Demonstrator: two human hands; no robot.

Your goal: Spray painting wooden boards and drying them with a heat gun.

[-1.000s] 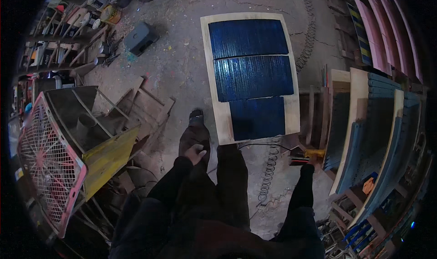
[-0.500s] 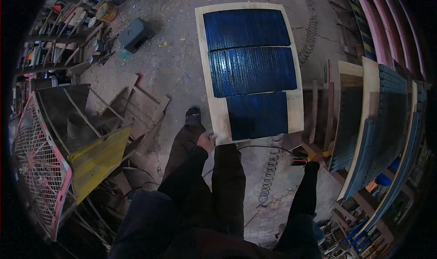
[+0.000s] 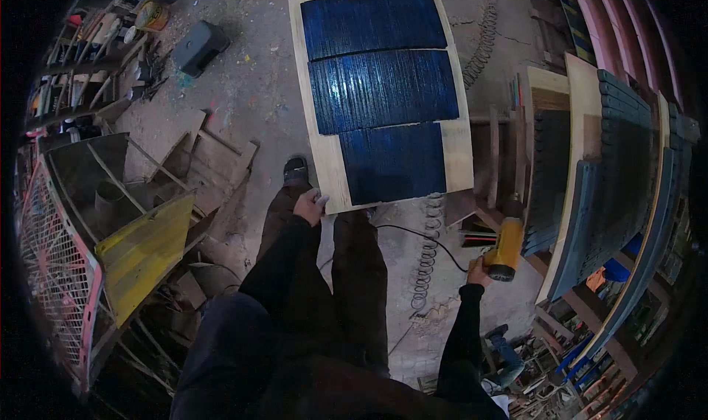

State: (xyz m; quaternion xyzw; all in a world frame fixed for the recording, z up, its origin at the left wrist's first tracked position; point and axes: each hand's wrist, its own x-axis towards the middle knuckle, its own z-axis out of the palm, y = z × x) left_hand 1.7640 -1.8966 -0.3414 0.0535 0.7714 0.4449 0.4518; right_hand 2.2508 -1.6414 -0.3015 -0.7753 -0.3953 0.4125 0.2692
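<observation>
A yellow sheet (image 3: 144, 254) leans among scrap at the floor's left edge. The person's left hand (image 3: 310, 206) is closed on the near left corner of the pale board (image 3: 324, 143) carrying blue panels (image 3: 380, 88); that one-corner hold could slip or tilt it. The right hand (image 3: 478, 271) is wrapped around a yellow power tool (image 3: 507, 247), whose black cord (image 3: 413, 233) trails near the feet, a likely snag.
</observation>
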